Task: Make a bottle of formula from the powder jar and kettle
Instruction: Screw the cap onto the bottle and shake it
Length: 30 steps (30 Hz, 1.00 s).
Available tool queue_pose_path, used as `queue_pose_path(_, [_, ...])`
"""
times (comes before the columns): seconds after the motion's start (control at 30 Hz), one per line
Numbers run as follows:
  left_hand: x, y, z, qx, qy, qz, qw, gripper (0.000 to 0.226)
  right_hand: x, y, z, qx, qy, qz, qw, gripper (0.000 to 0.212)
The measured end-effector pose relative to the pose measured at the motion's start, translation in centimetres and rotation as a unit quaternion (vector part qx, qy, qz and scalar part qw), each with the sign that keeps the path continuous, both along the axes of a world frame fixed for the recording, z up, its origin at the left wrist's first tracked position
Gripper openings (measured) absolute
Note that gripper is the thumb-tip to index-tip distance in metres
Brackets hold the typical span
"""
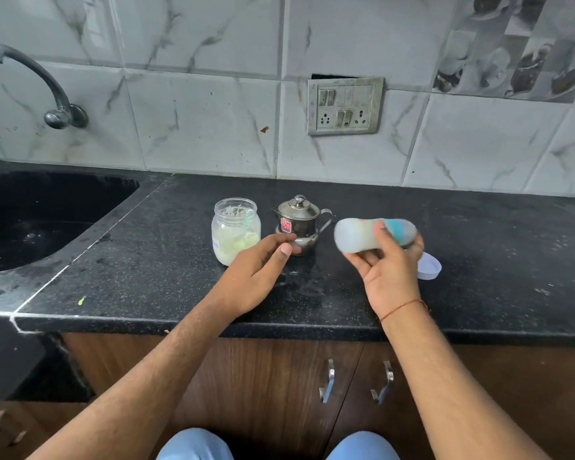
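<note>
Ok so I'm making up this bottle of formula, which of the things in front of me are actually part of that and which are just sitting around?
Part of the job:
- bottle, blurred, held sideways in your right hand
- powder jar, lid off
- small steel kettle, lid on
- white lid behind your right hand, possibly the jar's

Just there:
- tap
- sink
- socket panel
- left hand, holding nothing

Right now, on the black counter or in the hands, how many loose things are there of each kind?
Glass jar: 1
Steel kettle: 1
Bottle, blurred, gripped on its side by the right hand: 1
White lid: 1
Total: 4
The left hand holds nothing.
</note>
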State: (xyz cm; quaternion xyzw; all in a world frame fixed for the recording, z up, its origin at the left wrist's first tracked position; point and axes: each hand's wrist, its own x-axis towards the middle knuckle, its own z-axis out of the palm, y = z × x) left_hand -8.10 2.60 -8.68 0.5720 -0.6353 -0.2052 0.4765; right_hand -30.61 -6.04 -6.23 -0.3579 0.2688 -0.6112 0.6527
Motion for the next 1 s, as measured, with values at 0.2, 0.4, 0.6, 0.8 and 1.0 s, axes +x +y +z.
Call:
queue_pose_path(0.2, [0.1, -0.02, -0.06, 0.002, 0.004, -0.001, 1.0, 0.039, -0.03, 0.11, 0.04, -0.008, 0.003, 0.005, 1.0, 0.061])
queue_pose_path(0.4, [0.16, -0.07, -0.02, 0.002, 0.007, -0.004, 1.0, 0.038, 0.11, 0.31, -0.03, -0.036, 0.059, 0.049, 0.996, 0.062])
queue_pose_path(0.6, [0.02, -0.12, -0.16, 0.003, -0.001, -0.007, 1.0, 0.039, -0.03, 0.47, -0.06, -0.044, 0.084, 0.062, 0.994, 0.065])
queue_pose_path(0.8, [-0.07, 0.14, 0.14, 0.004, -0.018, -0.012, 1.0, 0.047, -0.06, 0.66, 0.34, -0.053, 0.095, 0.079, 0.991, 0.068])
queue_pose_path(1.0, [-0.19, 0.6, 0.58, 0.002, -0.044, -0.02, 0.999, 0.049, -0.22, 0.68, 0.51, -0.052, 0.083, 0.082, 0.992, 0.066])
